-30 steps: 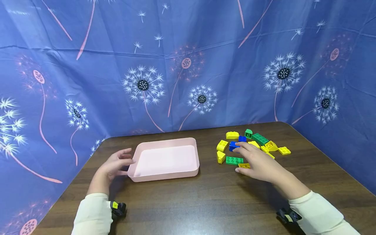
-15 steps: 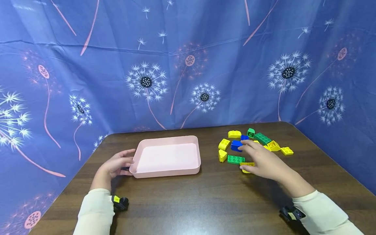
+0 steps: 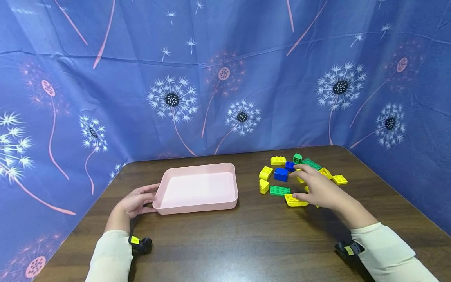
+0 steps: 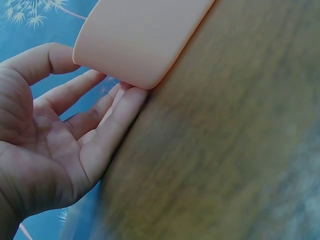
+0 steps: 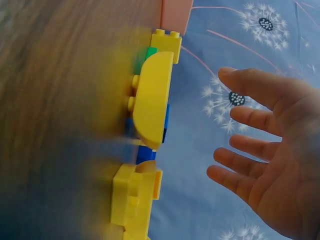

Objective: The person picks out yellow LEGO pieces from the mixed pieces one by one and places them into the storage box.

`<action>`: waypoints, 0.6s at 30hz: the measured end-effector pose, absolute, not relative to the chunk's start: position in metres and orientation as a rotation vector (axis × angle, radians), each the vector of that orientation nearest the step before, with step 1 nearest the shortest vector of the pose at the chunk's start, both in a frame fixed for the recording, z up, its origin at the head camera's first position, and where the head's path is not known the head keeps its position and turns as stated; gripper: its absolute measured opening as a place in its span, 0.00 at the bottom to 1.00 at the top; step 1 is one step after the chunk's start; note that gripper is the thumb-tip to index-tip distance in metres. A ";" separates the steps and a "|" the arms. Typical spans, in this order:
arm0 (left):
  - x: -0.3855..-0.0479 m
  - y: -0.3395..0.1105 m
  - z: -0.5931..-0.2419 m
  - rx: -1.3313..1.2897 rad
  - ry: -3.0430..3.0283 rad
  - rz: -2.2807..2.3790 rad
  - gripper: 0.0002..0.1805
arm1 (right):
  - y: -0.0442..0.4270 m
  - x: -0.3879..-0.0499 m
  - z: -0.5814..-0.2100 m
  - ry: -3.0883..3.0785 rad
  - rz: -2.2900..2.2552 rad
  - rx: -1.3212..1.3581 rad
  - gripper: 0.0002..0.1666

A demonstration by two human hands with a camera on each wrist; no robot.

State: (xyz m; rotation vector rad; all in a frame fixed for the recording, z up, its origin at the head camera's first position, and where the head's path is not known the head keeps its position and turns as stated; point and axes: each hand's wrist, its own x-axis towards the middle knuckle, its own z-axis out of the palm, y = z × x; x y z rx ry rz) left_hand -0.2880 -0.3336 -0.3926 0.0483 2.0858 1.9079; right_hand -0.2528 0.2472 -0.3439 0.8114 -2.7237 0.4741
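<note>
My left hand (image 3: 135, 201) rests its fingers against the left wall of a shallow pink tray (image 3: 197, 208). In the left wrist view, the fingers (image 4: 117, 112) lie fairly straight along the tray's corner. Over the right part of the table hovers my right hand (image 3: 325, 192), holding nothing. Its relaxed, spread fingers are apart from the bricks in the right wrist view, where a rounded yellow brick (image 5: 154, 100) stands out. By its thumb in the head view is a yellow brick (image 3: 295, 200). Left of the fingers lie a blue brick (image 3: 280, 174) and a green brick (image 3: 280, 190).
More toy bricks lie around: a yellow arched one (image 3: 278, 161), a small green one (image 3: 297, 158), a long green one (image 3: 311, 163) and a flat yellow one (image 3: 340, 179). The brown table (image 3: 218, 246) backs onto a blue dandelion-print cloth (image 3: 208, 47).
My right hand has shifted a little to the right, uncovering more of the blue bricks and the yellow brick by the thumb. My left hand stays at the tray, its fingers slightly lower.
</note>
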 end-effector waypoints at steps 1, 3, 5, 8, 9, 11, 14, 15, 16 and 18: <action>-0.288 -0.335 -0.393 0.058 2.081 1.913 0.39 | 0.248 -0.254 -0.345 -2.724 0.479 0.822 0.29; -0.287 -0.336 -0.393 0.070 2.075 1.910 0.38 | 0.248 -0.257 -0.349 -2.725 0.487 0.854 0.28; -0.286 -0.336 -0.394 0.079 2.067 1.919 0.38 | 0.249 -0.260 -0.353 -2.737 0.487 0.897 0.25; -0.285 -0.336 -0.395 0.093 2.062 1.931 0.37 | 0.248 -0.264 -0.357 -2.778 0.494 0.961 0.22; -0.285 -0.336 -0.395 0.096 2.060 1.936 0.37 | 0.248 -0.265 -0.358 -2.793 0.497 0.977 0.22; -0.285 -0.336 -0.395 0.108 2.055 1.941 0.37 | 0.247 -0.267 -0.360 -2.824 0.502 1.001 0.21; -0.285 -0.336 -0.395 0.119 2.044 1.949 0.37 | 0.246 -0.270 -0.360 -2.864 0.504 1.025 0.22; -0.285 -0.336 -0.395 0.120 2.041 1.952 0.37 | 0.245 -0.270 -0.360 -2.877 0.503 1.031 0.22; -0.285 -0.336 -0.395 0.121 2.038 1.955 0.37 | 0.245 -0.271 -0.360 -2.890 0.502 1.036 0.22; -0.285 -0.336 -0.394 0.119 2.037 1.960 0.37 | 0.244 -0.272 -0.359 -2.913 0.494 1.053 0.23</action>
